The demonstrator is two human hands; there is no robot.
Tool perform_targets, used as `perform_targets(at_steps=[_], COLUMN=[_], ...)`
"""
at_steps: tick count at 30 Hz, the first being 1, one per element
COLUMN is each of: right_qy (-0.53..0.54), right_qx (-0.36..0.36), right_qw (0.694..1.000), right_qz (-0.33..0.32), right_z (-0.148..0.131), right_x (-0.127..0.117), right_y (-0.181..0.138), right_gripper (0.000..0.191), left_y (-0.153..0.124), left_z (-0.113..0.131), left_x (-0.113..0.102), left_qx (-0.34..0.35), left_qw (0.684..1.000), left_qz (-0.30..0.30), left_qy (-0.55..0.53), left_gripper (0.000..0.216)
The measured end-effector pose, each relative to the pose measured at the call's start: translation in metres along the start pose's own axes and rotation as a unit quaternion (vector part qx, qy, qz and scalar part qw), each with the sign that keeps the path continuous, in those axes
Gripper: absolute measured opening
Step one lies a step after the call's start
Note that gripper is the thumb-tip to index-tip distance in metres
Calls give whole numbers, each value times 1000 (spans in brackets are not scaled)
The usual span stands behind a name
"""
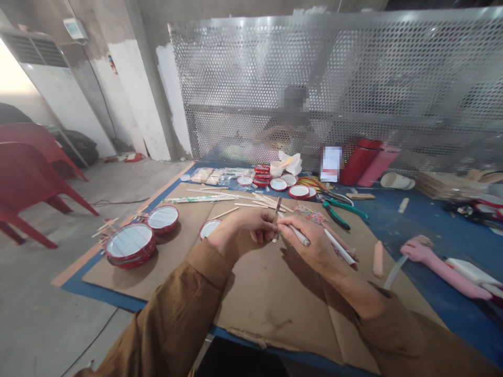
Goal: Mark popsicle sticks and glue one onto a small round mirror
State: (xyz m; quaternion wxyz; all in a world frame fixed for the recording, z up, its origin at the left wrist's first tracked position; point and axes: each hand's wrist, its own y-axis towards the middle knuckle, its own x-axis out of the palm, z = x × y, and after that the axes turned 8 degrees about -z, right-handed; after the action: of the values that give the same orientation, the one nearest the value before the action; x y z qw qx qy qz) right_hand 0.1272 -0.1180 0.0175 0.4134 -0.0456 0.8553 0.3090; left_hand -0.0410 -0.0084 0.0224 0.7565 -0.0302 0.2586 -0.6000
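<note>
My left hand (261, 225) is closed around a thin flat wooden stick (279, 204), which stands nearly upright and looks dark on its upper part. My right hand (310, 241) grips a whitish pen-shaped tool (302, 236), its front end close to the stick. What kind of tool it is cannot be made out. Both hands meet above the brown cardboard sheet (271, 293). Behind them lie several loose pale sticks (259, 198). A round red-rimmed drum-like piece with a white face (210, 228) is partly hidden by my left hand.
Stacked red-rimmed drum-like pieces (130, 246) stand at the left. Green-handled pliers (336, 214) lie beyond my right hand. A red bottle (360, 161) and a phone (331, 163) stand before the perforated metal panel (251, 78). A pink-handled tool (444, 264) lies right.
</note>
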Motion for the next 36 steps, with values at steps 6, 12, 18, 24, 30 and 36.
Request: perform_targets(at_steps=[6, 12, 18, 24, 30, 36], right_qy=[-2, -4, -2, -7, -7, -8], right_qx=[-4, -4, -6, -6, -5, 6], right_qw=[1000, 1000, 1000, 1000, 1000, 1000], right_qz=[3, -1, 5, 7, 8, 5], right_z=[-1, -4, -4, -4, -4, -4], right_x=[-1, -3, -3, -3, -2, -2], right_y=[0, 2, 2, 2, 1, 1], right_gripper=[14, 15, 15, 15, 15, 15], left_y=[0, 0, 0, 1, 2, 2], left_z=[0, 0, 2, 2, 1, 0], left_x=[0, 0, 1, 1, -1, -1], left_qx=[2, 3, -3, -5, -10, 5], left_qw=[1000, 1000, 1000, 1000, 1000, 1000], left_qz=[3, 2, 3, -1, -9, -3], left_qy=[-2, -14, -11, -13, -6, -15], left_gripper=[17, 15, 12, 12, 13, 18])
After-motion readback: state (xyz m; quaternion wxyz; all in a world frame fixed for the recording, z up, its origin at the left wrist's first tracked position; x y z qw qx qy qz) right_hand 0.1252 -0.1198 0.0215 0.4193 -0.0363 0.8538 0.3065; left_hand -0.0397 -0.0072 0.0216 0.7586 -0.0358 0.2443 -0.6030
